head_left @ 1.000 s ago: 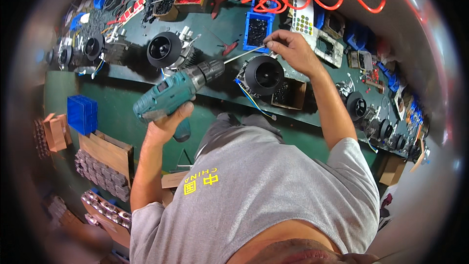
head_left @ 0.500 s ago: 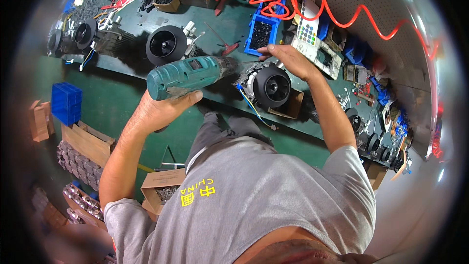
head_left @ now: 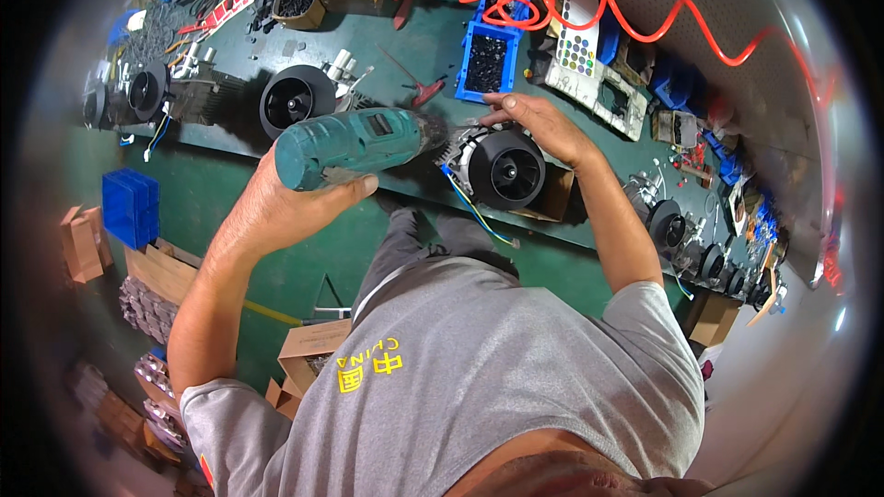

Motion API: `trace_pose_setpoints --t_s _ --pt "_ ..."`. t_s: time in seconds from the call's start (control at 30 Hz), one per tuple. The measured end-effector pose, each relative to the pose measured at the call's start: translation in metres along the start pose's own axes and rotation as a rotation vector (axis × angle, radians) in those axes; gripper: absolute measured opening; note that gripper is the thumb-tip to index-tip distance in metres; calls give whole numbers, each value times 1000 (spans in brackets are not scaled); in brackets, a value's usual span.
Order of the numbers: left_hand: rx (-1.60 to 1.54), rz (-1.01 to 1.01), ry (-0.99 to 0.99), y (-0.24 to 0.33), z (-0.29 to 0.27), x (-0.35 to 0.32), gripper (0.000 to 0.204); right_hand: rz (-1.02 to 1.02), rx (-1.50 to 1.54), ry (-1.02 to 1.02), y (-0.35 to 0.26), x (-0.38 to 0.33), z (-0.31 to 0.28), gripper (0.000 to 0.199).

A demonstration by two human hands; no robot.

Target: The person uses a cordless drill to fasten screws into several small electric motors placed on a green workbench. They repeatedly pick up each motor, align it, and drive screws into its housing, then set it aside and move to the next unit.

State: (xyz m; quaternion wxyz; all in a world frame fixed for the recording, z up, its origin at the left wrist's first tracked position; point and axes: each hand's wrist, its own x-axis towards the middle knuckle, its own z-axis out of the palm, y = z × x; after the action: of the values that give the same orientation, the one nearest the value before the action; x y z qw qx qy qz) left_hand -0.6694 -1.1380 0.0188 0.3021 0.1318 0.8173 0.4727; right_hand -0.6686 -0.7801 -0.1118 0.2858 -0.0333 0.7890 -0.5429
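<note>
My left hand (head_left: 304,207) is closed around a teal cordless drill (head_left: 354,140), which lies level and points right. Its chuck end is beside a fan unit (head_left: 508,171) with a round black impeller and a silver, finned body. Blue and yellow wires (head_left: 472,207) trail from that unit over the bench's near edge. My right hand (head_left: 545,127) is at the unit's far side, its fingertips drawn together close to the drill's front. What they pinch is too small to make out, and the bit's tip is not clear.
A second black fan unit (head_left: 295,101) stands left on the green bench, with more at both ends. Behind the work are a blue bin (head_left: 463,64) of black parts and a red-handled tool (head_left: 427,93). A red coiled hose (head_left: 686,7) hangs across the right. A cardboard box (head_left: 308,339) is below.
The whole view has shifted slightly. The drill has moved a little closer to the fan unit, and my right fingers are still at its far side.
</note>
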Motion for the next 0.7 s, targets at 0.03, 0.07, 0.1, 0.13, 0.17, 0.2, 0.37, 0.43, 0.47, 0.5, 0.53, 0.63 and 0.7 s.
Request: trace_pose_setpoints --t_s 0.03,0.07,0.1,0.13,0.17,0.2,0.37,0.43,0.47,0.5,0.53,0.63,0.7 --pt "37 4 -11 5 -1 3 35 -5 35 7 2 -1 -1 66" --pt "77 12 -29 11 -3 7 35 -10 73 22 6 -3 -2 63" --pt "170 7 -48 24 -6 11 36 -17 107 33 9 -3 -3 61" --pt "264 2 -67 42 -8 16 36 -41 161 159 22 0 -2 58" --pt "365 -2 -86 60 -8 20 36 -70 219 289 41 7 2 55" --pt "447 78 -59 67 -8 25 37 -96 274 422 58 13 5 52" --pt "664 206 -112 118 10 59 38 101 471 486 116 31 32 48" --pt "732 111 -195 135 19 69 38 135 566 419 116 34 32 36" --pt "742 105 -193 137 23 71 38 109 521 421 119 34 34 31" --pt "752 101 -193 136 26 72 38 99 516 414 122 35 35 28" --pt "763 98 -194 140 31 75 37 89 511 409 125 36 34 26" --pt "721 36 -265 152 38 83 37 93 477 424 124 34 32 23" --pt "581 -14 -243 139 40 84 35 48 423 428 117 32 30 25"
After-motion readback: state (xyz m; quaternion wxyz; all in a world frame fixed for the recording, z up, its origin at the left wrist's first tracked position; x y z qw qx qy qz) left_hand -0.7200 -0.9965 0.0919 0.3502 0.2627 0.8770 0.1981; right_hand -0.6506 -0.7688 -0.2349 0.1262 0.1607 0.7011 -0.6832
